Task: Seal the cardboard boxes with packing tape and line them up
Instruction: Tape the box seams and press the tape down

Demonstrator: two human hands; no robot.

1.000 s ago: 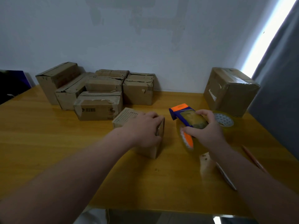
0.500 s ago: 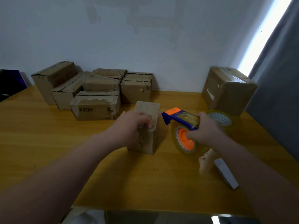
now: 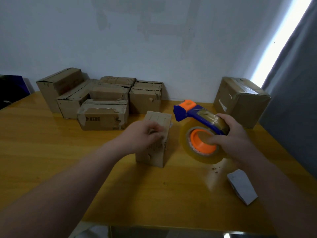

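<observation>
The left hand [image 3: 142, 134] is finishing a turn of the box [image 3: 158, 117]. A second ago the box was lying low and flat under the palm. Now it is standing on end on the desk [image 3: 51, 152], one narrow face pointing up. The left fingers [image 3: 154, 129] are curling over its upper near edge and gripping it, though blur is hiding exactly how they lie.

The right hand [image 3: 235, 138] is bringing the dispenser [image 3: 193, 112] up and round. Its fingers are wrapping the blue handle, and the thumb is pressing at the orange core of the roll [image 3: 205, 158]. The orange head, which was angled away, is now pointing at the top of the box from just beside it, not yet touching. That suggests the box is being set up for a strip across the upturned face, and no fresh tape is showing on it yet.

The pile [image 3: 103, 115] of boxes is waiting at the back left against the wall. A big box [image 3: 240, 103], already bearing tape, is standing well apart at the back right. A grey wedge [image 3: 241, 186] is lying near the right forearm, with crumbs [image 3: 214, 169] between it and the roll.

Nothing is lying between head and box. Standing so tall and narrow, the box is likely to tip or slide once the tape starts pulling, so the left hand's hold is mattering. The big box is leaving little room for a swing to the right.
</observation>
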